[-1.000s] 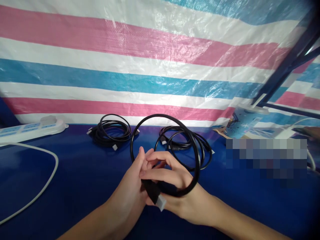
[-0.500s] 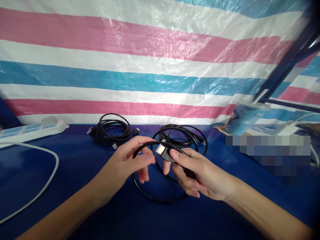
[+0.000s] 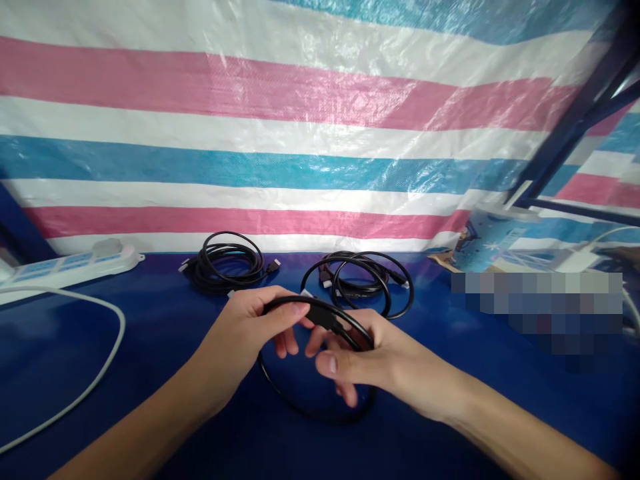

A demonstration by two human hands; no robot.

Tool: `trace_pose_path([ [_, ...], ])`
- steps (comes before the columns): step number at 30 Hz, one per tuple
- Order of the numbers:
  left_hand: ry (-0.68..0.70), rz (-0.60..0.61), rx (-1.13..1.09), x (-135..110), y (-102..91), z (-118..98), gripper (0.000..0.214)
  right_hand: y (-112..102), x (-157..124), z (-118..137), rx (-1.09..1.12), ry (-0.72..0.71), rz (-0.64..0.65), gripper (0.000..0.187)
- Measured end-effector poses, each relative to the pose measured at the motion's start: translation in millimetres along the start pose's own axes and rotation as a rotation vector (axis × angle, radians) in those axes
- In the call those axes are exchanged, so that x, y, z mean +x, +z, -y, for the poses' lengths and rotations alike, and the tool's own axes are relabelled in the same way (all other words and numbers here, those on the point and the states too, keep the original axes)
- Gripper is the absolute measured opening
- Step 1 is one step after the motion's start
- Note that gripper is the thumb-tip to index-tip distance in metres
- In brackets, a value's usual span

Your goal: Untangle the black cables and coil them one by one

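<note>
A black HDMI cable [image 3: 280, 395] is held in a loop between my two hands. My left hand [image 3: 265, 320] pinches the loop's upper left part between thumb and fingers. The cable's black plug [image 3: 323, 317] lies along the loop, with its metal tip partly behind the left fingers. On the other side, my right hand [image 3: 363, 350] has the cable running into it between thumb and index finger; its grip is loose and the thumb stands off from the fingers. The lower part of the loop hangs just above or on the blue table [image 3: 165, 347]; I cannot tell which.
Two coiled black cables, a left coil [image 3: 227, 267] and a right coil [image 3: 357, 273], lie at the back. A white power strip [image 3: 75, 270] and a pale cord [image 3: 117, 333] are at left. A blue cup [image 3: 493, 237] stands at right, before a striped sheet [image 3: 280, 167].
My left hand has closed on the loop and plug. The right hand has let go of the plug, slid down and loosened around the cable. The view has shifted slightly.
</note>
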State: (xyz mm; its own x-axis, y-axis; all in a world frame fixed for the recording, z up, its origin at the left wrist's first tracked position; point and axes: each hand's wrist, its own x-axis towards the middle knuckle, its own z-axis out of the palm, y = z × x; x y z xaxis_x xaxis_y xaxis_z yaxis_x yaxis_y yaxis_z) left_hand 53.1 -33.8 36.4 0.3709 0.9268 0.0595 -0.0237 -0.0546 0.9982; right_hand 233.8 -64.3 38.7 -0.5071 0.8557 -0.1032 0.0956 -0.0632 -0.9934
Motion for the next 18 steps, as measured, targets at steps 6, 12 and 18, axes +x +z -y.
trace_pose_path([
  [6, -0.059, -0.22, -0.298, 4.1, -4.9, 6.8, 0.02, -1.0, 8.4, -15.9, 0.197, -0.201, -0.125, 0.024],
  [12, -0.177, 0.268, -0.285, -3.6, -14.1, -1.2, 0.026, -14.7, -0.7, 1.9, 0.038, -0.016, -0.101, 0.018],
  [18, -0.351, 0.491, -0.015, -10.7, -6.5, -3.6, 0.028, -11.2, -5.4, 8.9, -0.164, -0.01, -0.084, 0.016],
])
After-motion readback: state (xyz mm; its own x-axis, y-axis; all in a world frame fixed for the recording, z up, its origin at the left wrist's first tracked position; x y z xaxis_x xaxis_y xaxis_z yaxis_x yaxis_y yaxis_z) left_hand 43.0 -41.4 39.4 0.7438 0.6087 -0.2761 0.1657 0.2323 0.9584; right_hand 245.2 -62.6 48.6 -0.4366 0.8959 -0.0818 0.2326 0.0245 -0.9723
